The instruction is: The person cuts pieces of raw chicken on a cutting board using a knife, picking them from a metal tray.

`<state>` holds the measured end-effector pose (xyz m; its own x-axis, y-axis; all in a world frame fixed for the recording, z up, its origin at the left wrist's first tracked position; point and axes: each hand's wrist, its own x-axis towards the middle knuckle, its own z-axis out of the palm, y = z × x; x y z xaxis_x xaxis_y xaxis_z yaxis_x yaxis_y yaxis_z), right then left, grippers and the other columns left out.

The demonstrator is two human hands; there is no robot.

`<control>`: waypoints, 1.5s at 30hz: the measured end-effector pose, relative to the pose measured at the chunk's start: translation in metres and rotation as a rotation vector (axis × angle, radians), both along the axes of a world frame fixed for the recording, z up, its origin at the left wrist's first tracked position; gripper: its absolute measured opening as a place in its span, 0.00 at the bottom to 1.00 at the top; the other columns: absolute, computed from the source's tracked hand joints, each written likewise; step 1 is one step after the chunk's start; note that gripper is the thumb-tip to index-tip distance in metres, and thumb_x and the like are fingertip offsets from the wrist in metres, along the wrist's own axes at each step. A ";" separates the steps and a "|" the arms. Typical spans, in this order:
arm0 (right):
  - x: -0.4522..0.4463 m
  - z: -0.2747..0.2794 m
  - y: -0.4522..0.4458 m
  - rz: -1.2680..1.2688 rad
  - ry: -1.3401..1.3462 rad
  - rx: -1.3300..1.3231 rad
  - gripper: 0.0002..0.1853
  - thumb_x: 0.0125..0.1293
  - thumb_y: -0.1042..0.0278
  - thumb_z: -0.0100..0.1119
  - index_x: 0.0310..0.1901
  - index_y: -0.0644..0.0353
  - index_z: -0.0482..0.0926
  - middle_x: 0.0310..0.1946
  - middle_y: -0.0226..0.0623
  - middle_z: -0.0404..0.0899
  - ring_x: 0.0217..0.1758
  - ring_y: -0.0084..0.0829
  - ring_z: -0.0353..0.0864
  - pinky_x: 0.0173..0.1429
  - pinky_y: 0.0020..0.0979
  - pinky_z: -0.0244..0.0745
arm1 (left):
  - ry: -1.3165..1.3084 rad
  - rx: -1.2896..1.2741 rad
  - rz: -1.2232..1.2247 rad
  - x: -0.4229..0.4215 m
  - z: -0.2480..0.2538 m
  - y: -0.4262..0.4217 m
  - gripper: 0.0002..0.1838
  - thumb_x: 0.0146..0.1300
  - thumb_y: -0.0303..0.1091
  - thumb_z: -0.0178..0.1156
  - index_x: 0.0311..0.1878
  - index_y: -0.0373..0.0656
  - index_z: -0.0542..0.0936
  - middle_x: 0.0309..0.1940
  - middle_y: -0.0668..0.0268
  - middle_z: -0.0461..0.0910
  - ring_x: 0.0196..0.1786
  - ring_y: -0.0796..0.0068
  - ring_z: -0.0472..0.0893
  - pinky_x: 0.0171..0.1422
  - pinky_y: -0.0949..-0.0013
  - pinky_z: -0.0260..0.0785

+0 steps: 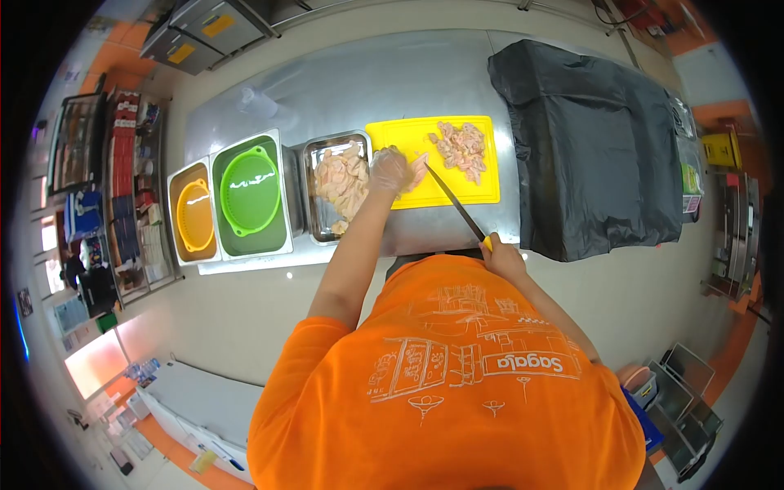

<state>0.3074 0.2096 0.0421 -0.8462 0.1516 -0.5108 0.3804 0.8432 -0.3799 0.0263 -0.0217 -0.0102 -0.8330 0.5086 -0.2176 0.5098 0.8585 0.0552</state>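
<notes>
In a clear plastic glove, my left hand (392,170) is at the left part of a yellow cutting board (404,131), its fingers closed on the near end of a strip of raw chicken (417,171). My right hand (504,260) grips the yellow handle of a long kitchen knife (459,206). The blade slants up and left, with its tip at the strip. A pile of cut chicken pieces (462,151) lies on the board's right side. Just left of the board, a steel tray (321,231) holds larger pieces of raw chicken (341,181).
Left of the tray stand two steel pans, one with a green basket (250,192), the other with an orange basket (195,215). A black plastic cover (600,155) drapes over something bulky on the right. A clear container (258,104) sits toward the back of the steel table (327,82).
</notes>
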 end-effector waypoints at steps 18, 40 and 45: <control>-0.006 0.023 -0.006 -0.091 -0.077 -0.035 0.20 0.78 0.51 0.52 0.54 0.62 0.72 0.37 0.61 0.86 0.43 0.64 0.87 0.49 0.61 0.79 | -0.341 0.389 0.295 -0.010 -0.006 -0.043 0.15 0.72 0.40 0.60 0.47 0.36 0.83 0.44 0.46 0.87 0.49 0.52 0.87 0.53 0.58 0.80; -0.010 0.041 0.008 -0.214 0.049 -0.124 0.18 0.80 0.53 0.52 0.54 0.63 0.71 0.35 0.61 0.85 0.42 0.64 0.86 0.47 0.60 0.79 | -0.315 1.091 0.400 0.022 0.031 0.052 0.06 0.78 0.32 0.60 0.50 0.40 0.77 0.31 0.63 0.80 0.34 0.80 0.78 0.40 0.70 0.75; -0.017 0.039 0.006 -0.240 0.086 -0.169 0.18 0.80 0.54 0.51 0.53 0.65 0.69 0.34 0.64 0.84 0.41 0.66 0.85 0.46 0.61 0.78 | -0.231 1.058 0.533 0.015 -0.028 0.054 0.11 0.75 0.35 0.63 0.50 0.36 0.78 0.37 0.54 0.86 0.40 0.64 0.86 0.46 0.62 0.78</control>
